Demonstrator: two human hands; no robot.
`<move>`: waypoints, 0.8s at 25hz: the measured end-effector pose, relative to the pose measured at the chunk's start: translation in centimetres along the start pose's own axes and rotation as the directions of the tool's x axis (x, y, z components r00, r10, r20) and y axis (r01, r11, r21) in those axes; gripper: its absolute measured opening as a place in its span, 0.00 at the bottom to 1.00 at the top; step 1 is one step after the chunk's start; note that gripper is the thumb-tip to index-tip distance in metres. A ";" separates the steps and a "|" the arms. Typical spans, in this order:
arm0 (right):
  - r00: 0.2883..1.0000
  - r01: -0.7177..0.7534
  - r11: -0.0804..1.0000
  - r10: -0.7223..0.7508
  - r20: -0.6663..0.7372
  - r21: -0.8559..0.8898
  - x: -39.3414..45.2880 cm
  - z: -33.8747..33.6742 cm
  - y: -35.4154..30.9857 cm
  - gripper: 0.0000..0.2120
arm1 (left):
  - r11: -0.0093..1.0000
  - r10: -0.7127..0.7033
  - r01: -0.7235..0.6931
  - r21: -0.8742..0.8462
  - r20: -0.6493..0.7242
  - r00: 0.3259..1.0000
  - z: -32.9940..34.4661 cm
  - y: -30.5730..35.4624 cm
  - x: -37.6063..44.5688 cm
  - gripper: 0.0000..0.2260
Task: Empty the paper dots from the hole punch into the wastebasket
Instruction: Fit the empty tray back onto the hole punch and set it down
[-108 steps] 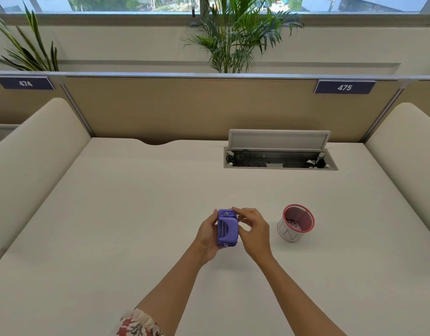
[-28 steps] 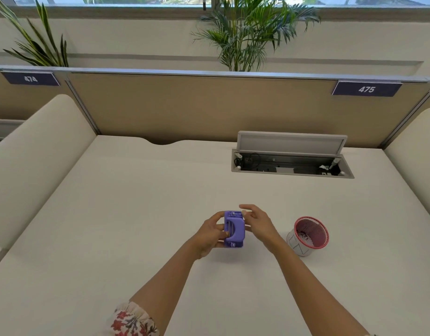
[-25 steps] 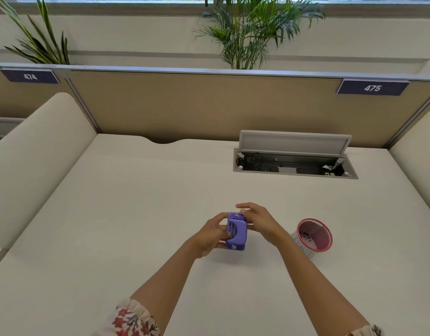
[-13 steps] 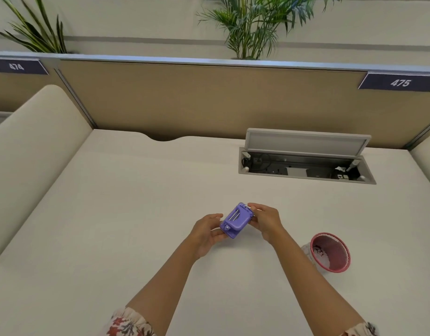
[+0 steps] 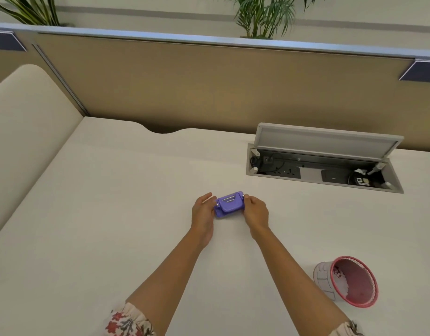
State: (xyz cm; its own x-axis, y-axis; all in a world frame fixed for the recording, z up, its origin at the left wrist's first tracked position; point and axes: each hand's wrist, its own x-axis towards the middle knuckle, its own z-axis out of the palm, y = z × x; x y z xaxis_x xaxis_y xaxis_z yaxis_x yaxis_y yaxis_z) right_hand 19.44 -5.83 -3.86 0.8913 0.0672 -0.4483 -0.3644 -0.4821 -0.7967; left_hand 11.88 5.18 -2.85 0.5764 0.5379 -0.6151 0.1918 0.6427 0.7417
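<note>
While gripped both sides, blocky purple hole punch (image 5: 229, 204).

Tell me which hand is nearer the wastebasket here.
Right. The right hand grips the right end of the hole punch, on the side toward the wastebasket. The left hand grips the punch's far end. Neither touches the basket.

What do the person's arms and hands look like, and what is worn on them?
Both forearms are bare from the elbow down. The left sleeve ends in a gathered, ruffled cuff of cream cloth with a red and dark floral print. The right sleeve shows the same pale ruffled edge at the bottom of the picture. On the left hand and right hand I see no gloves, rings or watch.
</note>
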 end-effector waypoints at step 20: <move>0.960 0.230 0.970 -0.239 -0.148 -0.071 0.6 1.5 0.1 0.17 | 0.566 0.303 -0.472 0.676 0.362 0.882 0.2 1.8 3.9 0.27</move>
State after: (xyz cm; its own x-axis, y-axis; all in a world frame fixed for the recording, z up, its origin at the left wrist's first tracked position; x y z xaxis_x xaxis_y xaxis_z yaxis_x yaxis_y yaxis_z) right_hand 19.54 -4.48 -4.82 0.9824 0.0499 -0.1800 -0.1291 -0.5148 -0.8475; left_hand 14.63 8.26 -3.87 0.8537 0.4716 -0.2208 0.3735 -0.2589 0.8908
